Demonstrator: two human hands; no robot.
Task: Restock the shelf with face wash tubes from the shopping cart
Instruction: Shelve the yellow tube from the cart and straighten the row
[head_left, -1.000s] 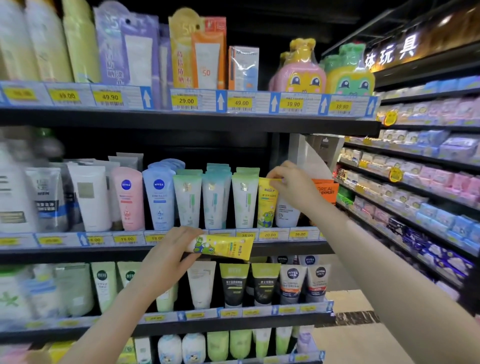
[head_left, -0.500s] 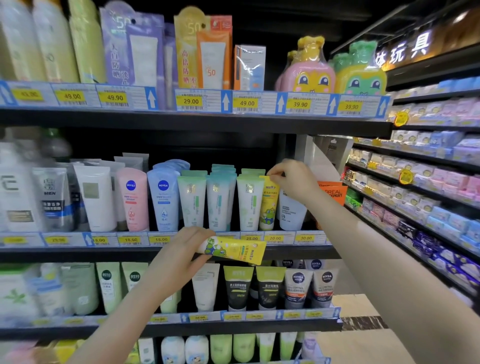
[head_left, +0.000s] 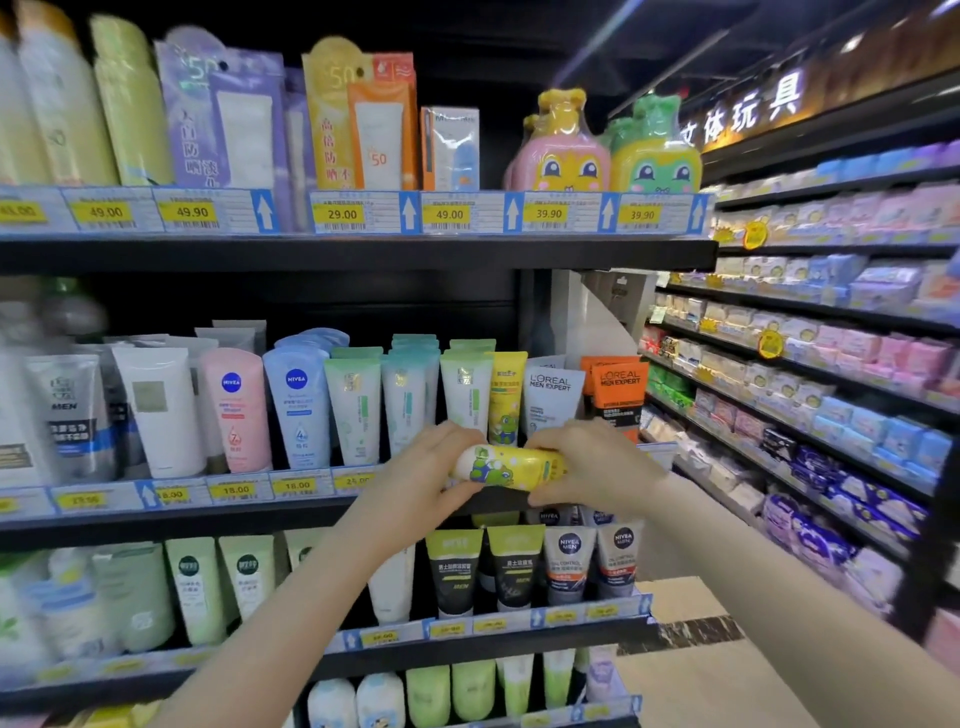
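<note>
A yellow face wash tube with a green frog print (head_left: 506, 466) lies sideways in front of the middle shelf (head_left: 156, 519). My left hand (head_left: 423, 470) grips its cap end and my right hand (head_left: 592, 467) grips its other end. A second yellow frog tube (head_left: 505, 395) stands upright on that shelf, between a pale green tube (head_left: 465, 387) and a white L'Oreal Men Expert tube (head_left: 550, 397). The shopping cart is out of view.
The middle shelf holds a row of upright tubes, among them Nivea tubes (head_left: 298, 400). Sunscreen packs (head_left: 363, 119) and cartoon bottles (head_left: 563, 143) fill the shelf above. Nivea Men tubes (head_left: 569, 564) stand below. Another aisle of packets (head_left: 831, 389) runs along the right.
My right hand has left the upright yellow tube on the shelf and come down onto the free end of the tube in my left hand. Both hands now hold it.
</note>
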